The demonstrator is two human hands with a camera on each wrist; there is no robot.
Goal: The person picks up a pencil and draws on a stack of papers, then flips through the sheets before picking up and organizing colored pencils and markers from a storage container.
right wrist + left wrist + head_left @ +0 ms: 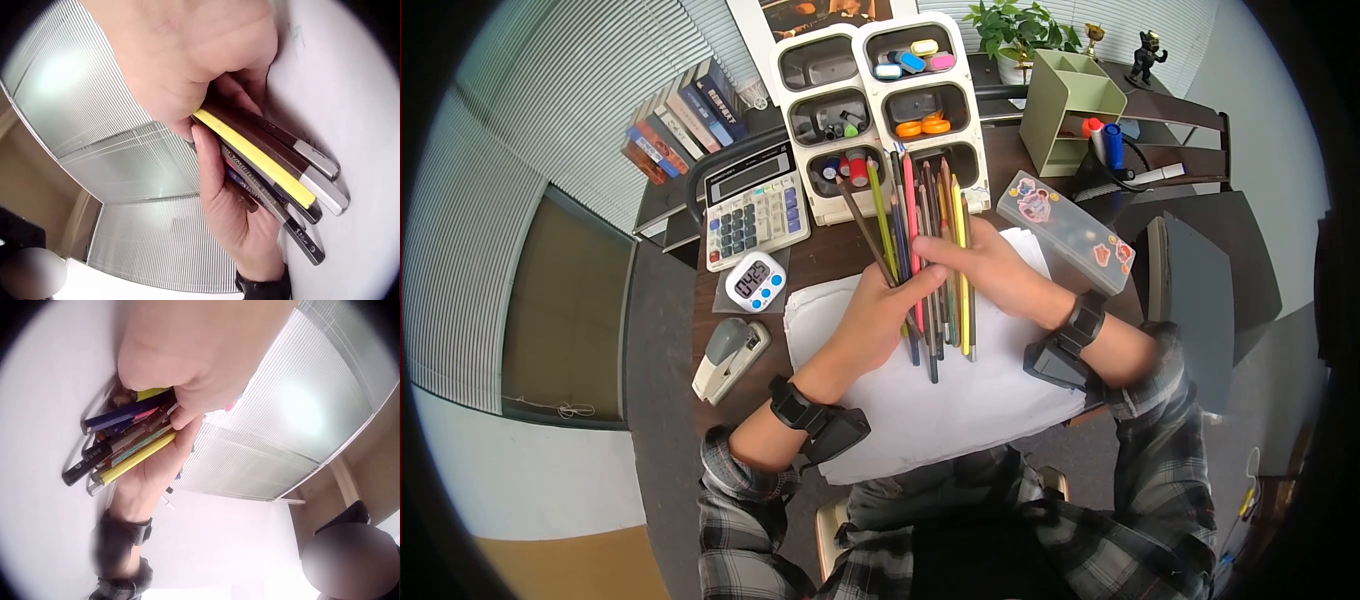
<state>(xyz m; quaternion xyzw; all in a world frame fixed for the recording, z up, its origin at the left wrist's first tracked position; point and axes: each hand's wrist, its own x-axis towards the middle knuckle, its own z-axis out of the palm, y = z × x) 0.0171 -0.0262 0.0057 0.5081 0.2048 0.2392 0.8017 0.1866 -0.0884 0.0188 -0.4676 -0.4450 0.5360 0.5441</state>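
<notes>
A loose bundle of coloured pencils (927, 290) is held between both hands above white paper (870, 420). The left hand (878, 312) grips its left side and the right hand (998, 272) its right side, thumbs lying across the front. The pencils fan out at the top, in front of the organizer's lower compartments. In the left wrist view the pencils' lower ends (119, 444) poke out below the left hand (187, 350), close to the paper. The right wrist view shows a yellow pencil (256, 159) among dark ones under the right hand (187, 44); the right fingers are partly hidden.
A white organizer (870, 95) with markers and erasers stands behind the hands. Left are a calculator (757, 215), timer (755, 281) and stapler (730, 360). Right are a clear case (1070, 225), green holder (1065, 110) and black pen cup (1105, 175). Books (685, 115) stand back left.
</notes>
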